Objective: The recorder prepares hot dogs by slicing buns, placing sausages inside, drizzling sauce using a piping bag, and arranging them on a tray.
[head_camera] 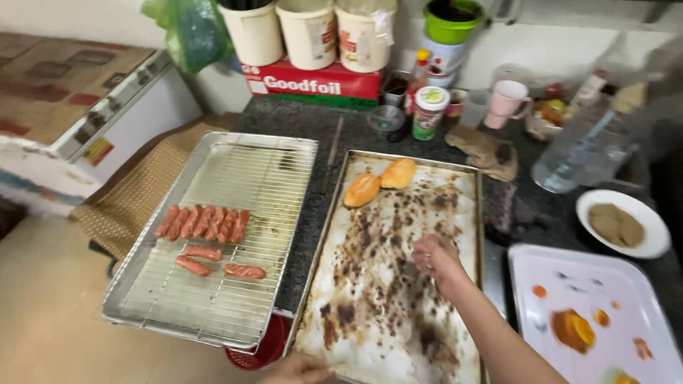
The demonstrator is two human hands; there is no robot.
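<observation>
Dark speckled stone counter (313, 206), crowded kitchen corner, white wall behind.

Baking tray (475, 213) lined with scorched, brown-stained paper (377, 284) sits mid-counter, long side running away from the viewer. Right hand (435, 257) rests palm-down on the paper, right of the tray's centre, fingers curled loosely together, holding nothing. Left hand (300, 370) at the tray's near left corner, touching its edge; only knuckles show at the frame bottom, so finger position cannot be told.

Two golden bread rolls (380, 182) lie touching at the far end of the tray, well apart from the right hand.

Left of the tray: a metal pan with wire rack (235, 185), overhanging the counter edge. Sausages (205, 222) on the rack, a tight row of about six, with three loose ones just nearer. Red basket (260, 350) partly hidden under that pan's near corner.

Right of the tray: white tray (605, 284) smeared with orange sauce spots; beyond it a white plate (651, 245) with brown patties. Clear plastic bottle (583, 153), blurred, to the tray's far right.

Behind the tray: brown cloth (487, 151), green-lidded jar (429, 112), pink mug (507, 99), red carton (313, 82) carrying three white tubs (309, 32).
</observation>
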